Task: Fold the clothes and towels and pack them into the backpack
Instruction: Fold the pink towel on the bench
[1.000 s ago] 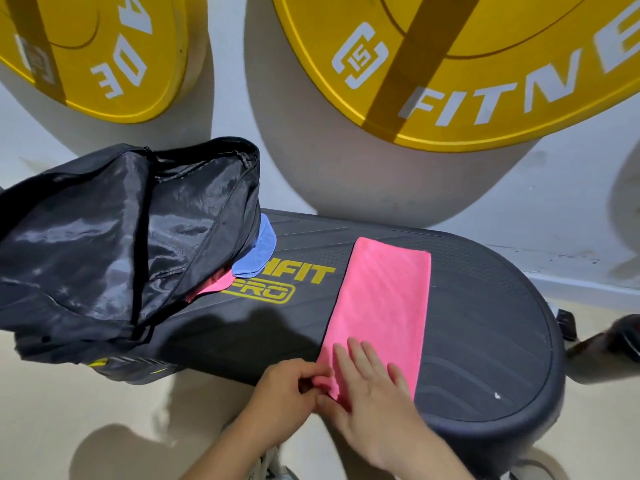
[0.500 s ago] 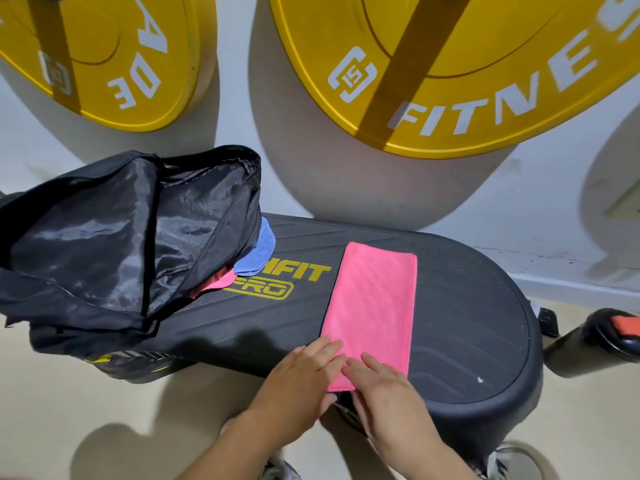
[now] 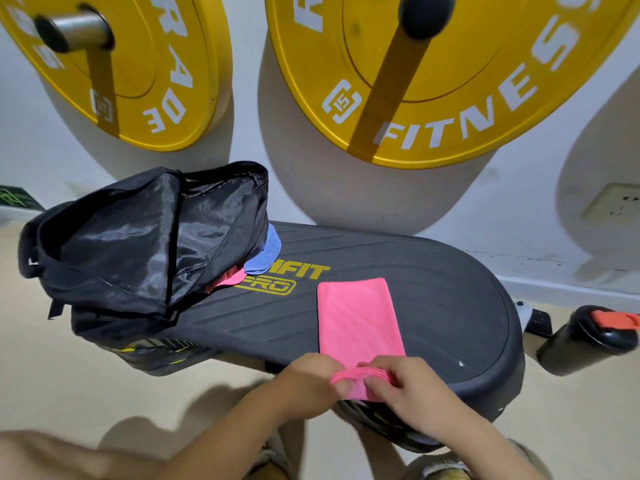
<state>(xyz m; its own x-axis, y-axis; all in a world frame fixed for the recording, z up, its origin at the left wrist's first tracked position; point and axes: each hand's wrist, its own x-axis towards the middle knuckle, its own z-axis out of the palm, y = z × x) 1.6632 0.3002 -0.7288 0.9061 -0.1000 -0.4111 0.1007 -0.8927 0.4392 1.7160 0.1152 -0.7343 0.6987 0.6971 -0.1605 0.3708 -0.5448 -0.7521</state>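
Hands: left hand (image 3: 311, 379), right hand (image 3: 408, 389) both pinch pink towel (image 3: 360, 320) near edge.

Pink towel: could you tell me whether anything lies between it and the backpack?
Nothing visible does: bare bench lies between towel and backpack, though a blue cloth and a pink cloth poke from its mouth.

Black oval fitness platform (image 3: 450, 306) with yellow "FIT PRO" lettering. Lying on it: a pink towel (image 3: 358, 320), folded to a strip, stretching away from the left hand (image 3: 311, 379) and right hand (image 3: 412, 393), which pinch its near end; an open black backpack (image 3: 138, 244), beyond and left of the left hand, with a blue cloth (image 3: 266, 254) and a pink cloth (image 3: 227, 279) at its mouth.
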